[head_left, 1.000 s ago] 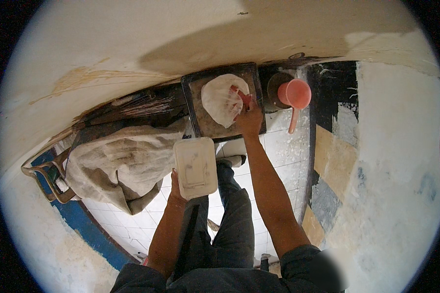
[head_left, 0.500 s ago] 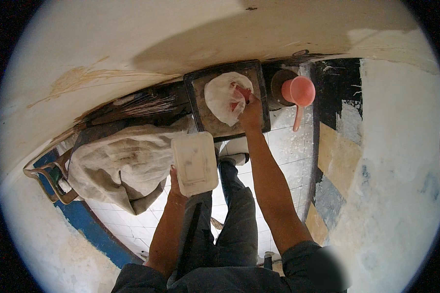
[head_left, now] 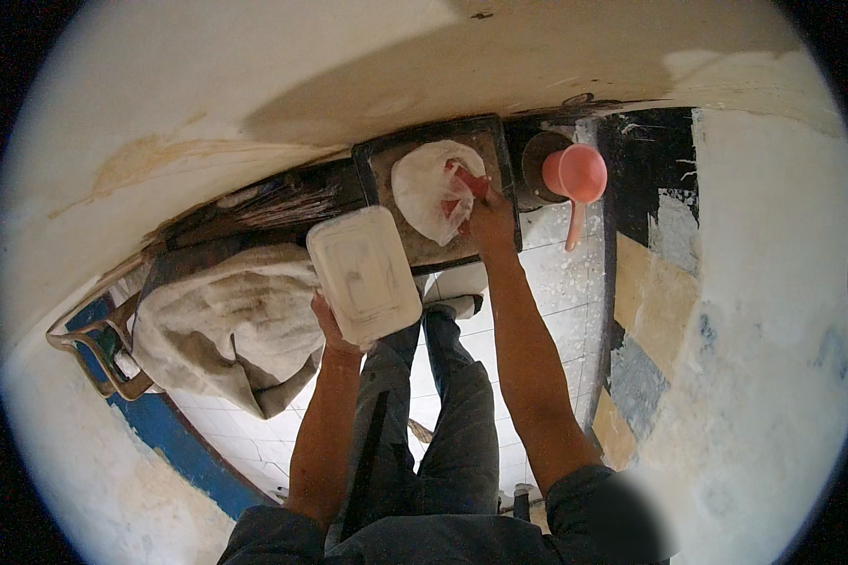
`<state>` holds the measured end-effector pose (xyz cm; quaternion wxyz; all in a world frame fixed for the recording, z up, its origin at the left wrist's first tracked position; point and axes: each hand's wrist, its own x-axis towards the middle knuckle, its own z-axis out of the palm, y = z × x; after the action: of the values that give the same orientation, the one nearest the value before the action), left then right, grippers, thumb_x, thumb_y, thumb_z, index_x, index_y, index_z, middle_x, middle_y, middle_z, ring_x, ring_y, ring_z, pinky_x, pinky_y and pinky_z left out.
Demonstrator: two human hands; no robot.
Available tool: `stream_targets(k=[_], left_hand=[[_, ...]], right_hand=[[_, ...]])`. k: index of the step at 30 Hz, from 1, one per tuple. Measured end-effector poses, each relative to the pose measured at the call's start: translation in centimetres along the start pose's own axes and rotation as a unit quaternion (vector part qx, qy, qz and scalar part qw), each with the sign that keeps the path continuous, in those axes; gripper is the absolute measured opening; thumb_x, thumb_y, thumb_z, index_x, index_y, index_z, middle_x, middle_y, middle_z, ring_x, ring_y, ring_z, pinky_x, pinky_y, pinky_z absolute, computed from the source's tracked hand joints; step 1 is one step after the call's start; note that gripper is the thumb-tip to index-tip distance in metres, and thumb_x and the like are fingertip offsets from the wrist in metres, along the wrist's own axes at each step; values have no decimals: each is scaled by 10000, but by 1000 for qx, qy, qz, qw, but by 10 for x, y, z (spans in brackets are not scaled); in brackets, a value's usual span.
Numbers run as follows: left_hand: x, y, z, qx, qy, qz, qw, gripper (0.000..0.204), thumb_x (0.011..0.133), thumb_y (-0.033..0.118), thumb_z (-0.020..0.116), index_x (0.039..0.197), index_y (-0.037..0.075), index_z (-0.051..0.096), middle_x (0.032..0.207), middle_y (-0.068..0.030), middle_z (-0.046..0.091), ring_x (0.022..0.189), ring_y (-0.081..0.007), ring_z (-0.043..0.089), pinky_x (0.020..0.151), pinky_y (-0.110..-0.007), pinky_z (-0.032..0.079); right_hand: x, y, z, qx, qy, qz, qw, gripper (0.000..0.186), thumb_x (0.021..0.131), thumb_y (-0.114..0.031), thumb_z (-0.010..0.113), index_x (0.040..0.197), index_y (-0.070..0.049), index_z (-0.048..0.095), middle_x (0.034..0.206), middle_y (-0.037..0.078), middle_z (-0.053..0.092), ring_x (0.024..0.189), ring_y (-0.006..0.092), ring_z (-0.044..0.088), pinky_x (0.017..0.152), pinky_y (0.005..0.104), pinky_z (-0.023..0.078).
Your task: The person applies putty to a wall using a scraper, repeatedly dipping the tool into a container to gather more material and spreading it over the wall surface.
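Observation:
My left hand (head_left: 334, 328) grips the lower left edge of a whitish rectangular plastic tray (head_left: 366, 273), its surface smeared with grey-white residue. Ahead and to the right, my right hand (head_left: 495, 224) is closed on a red flat tool (head_left: 475, 184), whose exact kind I cannot make out. That tool reaches into the mouth of a clear plastic bag (head_left: 426, 193) filled with white material. Beneath the bag is a square dark-rimmed board (head_left: 383, 169) with a dusty brown top. The white tray hangs over the near left corner of this board.
A pink dipper (head_left: 575, 175) rests on a dark round container right of the board. Beige sacking (head_left: 226, 315) drapes over something on the left, beside a curved-arm chair frame (head_left: 99, 363). Walls close in ahead and on both sides; white floor tiles (head_left: 561, 301) lie below.
My left hand has raised the white tray forward and slightly left, tilting it. My right hand has shifted only slightly, with the red tool still at the bag's mouth.

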<state>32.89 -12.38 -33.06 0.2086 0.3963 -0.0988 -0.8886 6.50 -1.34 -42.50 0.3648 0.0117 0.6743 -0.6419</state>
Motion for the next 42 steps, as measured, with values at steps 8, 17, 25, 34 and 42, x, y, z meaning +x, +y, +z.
stream_targets(k=[8, 17, 25, 34, 42], left_hand=[[41, 9, 21, 5, -47, -6, 999, 732, 880, 582, 601, 1431, 121, 458, 1359, -108, 571, 1217, -310, 582, 951, -509, 542], [54, 12, 31, 116, -74, 37, 990, 660, 924, 546, 548, 1428, 129, 464, 1382, -104, 556, 1230, -312, 575, 951, -508, 544], [64, 12, 50, -77, -128, -75, 986, 679, 900, 505, 614, 1436, 120, 455, 1345, -122, 592, 1093, -325, 662, 690, -464, 642], [69, 8, 58, -13, -5, -14, 1000, 702, 882, 514, 630, 1437, 124, 452, 1349, -128, 590, 1124, -332, 651, 722, -470, 643], [66, 5, 52, 32, -34, -13, 999, 738, 884, 542, 601, 1460, 115, 422, 1362, -137, 572, 1140, -340, 637, 758, -462, 638]], right_hand=[[-34, -6, -20, 68, 68, 60, 994, 311, 922, -117, 578, 1222, -41, 613, 1060, 98, 671, 824, 249, 693, 632, 355, 579], [-1, -4, 18, -443, 152, -88, 879, 279, 908, -190, 657, 1155, -61, 679, 853, 119, 677, 735, 167, 669, 636, 324, 547], [-26, -40, -13, -226, 90, -14, 970, 240, 933, -206, 604, 1120, -87, 696, 856, 163, 709, 792, 307, 713, 724, 420, 570], [-33, -22, -34, 32, 117, 46, 991, 208, 956, -166, 655, 1125, -54, 701, 942, 47, 702, 818, 113, 638, 724, 304, 531], [3, 1, 17, -375, 109, -143, 909, 239, 928, -156, 610, 1137, -81, 699, 948, 103, 727, 811, 224, 700, 725, 375, 556]])
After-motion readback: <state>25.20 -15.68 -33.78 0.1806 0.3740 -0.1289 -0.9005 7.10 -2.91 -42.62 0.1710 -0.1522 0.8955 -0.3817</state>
